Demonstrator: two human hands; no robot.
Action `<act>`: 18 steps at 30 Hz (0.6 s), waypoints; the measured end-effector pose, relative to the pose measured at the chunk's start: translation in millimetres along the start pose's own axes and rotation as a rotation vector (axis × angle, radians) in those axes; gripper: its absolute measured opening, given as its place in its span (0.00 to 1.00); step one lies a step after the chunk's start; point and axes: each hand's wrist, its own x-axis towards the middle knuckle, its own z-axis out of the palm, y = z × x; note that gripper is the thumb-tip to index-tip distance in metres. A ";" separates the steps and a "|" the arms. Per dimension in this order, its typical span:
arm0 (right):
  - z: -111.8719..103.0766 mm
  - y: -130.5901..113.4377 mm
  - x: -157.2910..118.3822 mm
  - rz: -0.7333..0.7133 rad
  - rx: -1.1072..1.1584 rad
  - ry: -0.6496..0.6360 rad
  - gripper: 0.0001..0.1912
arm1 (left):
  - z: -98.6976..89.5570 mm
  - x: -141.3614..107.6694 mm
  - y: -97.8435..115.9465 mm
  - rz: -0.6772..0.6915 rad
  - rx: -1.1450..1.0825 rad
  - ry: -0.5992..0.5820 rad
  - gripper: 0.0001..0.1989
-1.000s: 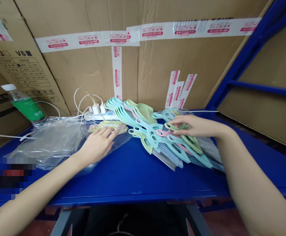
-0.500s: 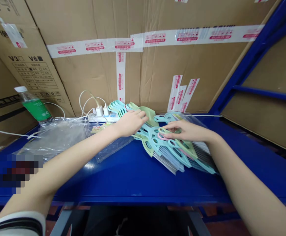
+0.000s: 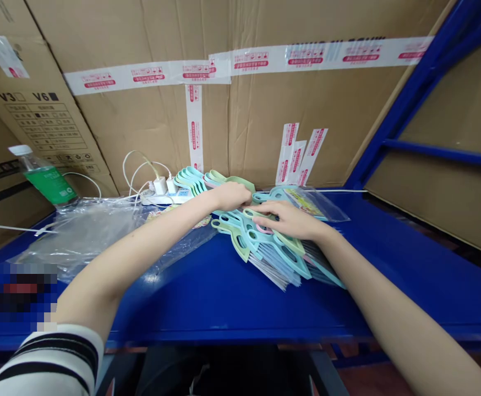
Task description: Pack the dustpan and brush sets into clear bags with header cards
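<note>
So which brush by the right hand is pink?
The brush just under the right hand: its pink handle shows among pale blue and green handles.

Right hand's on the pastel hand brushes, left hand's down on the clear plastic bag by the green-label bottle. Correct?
No. The left hand isn't on the clear plastic bag. The head view shows it at the far end of the pastel hand brushes. The right hand is on the brushes, as you said.

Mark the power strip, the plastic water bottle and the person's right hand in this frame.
Power strip [image 3: 158, 200], head view, white casing below the plugs.
Plastic water bottle [image 3: 49, 184], head view, green label.
Right hand [image 3: 288, 219], head view, back of the hand.
</note>
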 end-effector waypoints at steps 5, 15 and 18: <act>0.1 -0.5 -0.1 -0.006 0.007 0.040 0.28 | -5.7 -3.4 -1.1 0.003 0.022 0.041 0.11; 0.1 -6.9 -1.0 -0.022 0.043 0.057 0.25 | -12.6 -78.3 -4.9 -0.051 0.244 0.276 0.12; 1.7 -8.1 -0.5 0.007 0.022 0.072 0.27 | -12.1 -121.9 7.8 -0.068 0.267 0.349 0.13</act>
